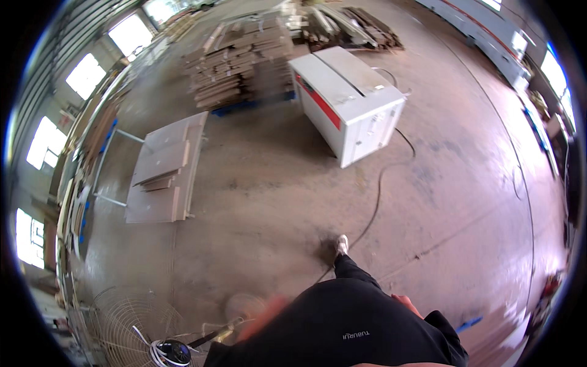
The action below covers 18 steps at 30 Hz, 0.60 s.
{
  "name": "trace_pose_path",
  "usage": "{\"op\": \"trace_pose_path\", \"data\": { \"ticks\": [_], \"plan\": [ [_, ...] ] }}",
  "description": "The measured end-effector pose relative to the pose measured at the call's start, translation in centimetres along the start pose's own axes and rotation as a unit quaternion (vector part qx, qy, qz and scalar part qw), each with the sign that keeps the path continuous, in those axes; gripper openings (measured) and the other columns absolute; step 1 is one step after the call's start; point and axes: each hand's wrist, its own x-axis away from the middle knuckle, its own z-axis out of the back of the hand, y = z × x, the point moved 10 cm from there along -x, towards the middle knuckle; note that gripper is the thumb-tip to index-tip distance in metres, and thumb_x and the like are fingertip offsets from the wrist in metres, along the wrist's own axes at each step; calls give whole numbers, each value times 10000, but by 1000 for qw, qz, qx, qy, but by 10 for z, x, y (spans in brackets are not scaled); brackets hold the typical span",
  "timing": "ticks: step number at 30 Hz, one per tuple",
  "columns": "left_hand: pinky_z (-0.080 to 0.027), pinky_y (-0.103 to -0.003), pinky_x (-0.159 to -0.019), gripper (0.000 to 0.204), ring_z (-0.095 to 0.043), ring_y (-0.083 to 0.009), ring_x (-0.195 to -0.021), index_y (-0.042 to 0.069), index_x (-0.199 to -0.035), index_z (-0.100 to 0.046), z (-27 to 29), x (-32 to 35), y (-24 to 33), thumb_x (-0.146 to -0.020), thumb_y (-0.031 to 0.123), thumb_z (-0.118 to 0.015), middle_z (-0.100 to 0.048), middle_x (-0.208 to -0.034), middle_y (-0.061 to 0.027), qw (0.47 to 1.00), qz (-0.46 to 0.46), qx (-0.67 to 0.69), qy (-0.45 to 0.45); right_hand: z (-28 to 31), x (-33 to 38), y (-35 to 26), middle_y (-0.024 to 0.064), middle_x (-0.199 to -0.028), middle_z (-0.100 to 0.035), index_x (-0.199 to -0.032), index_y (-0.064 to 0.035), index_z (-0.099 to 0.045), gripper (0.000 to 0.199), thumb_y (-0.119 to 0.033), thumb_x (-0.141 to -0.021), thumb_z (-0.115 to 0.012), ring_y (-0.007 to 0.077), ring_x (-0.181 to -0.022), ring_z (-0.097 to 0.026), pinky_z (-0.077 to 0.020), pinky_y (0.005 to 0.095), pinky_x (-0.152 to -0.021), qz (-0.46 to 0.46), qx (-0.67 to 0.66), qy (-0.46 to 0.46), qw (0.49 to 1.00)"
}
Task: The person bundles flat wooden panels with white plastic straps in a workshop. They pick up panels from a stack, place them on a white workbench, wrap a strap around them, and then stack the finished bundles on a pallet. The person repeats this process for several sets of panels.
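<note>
While walking: left hand (264, 317) blurred, fingers' spread unreadable; right hand (406, 303) empty, loosely curled.
Risk: black cable (374, 208) beyond fingers may catch the shoe (342, 244).

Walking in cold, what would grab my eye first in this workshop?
Probably the boxy white machine with a red stripe standing mid-floor, a black cable snaking from it toward the person's white shoe. Behind it sits a tall stack of brown boards; at lower left, a round wire-caged fan near the blurred left hand.
</note>
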Motion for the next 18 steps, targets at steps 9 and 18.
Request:
{"op": "trace_pose_path", "data": {
  "ticks": [9,18],
  "plan": [
    [-554,-440,-807,305,-703,-272,-907,25,-1118,-713,189,-21,-4,-1004,257,-550,-738,-992,-157,954,148,215,147,-51,-188,-433,61,-736,-715,-844,-35,-720,452,-396,-1011,-504,162,-606,-667,-540,323,-589,187,188,-63,962],
    [-534,-381,-774,336,-679,-235,-824,55,-1079,-722,320,-80,-65,-957,343,-601,-725,-901,-98,731,216,568,309,-195,-193,-764,74,-766,-705,-874,-29,-691,302,-278,-979,-557,165,-630,-662,-512,303,-564,255,190,-133,939]
  ]
}}
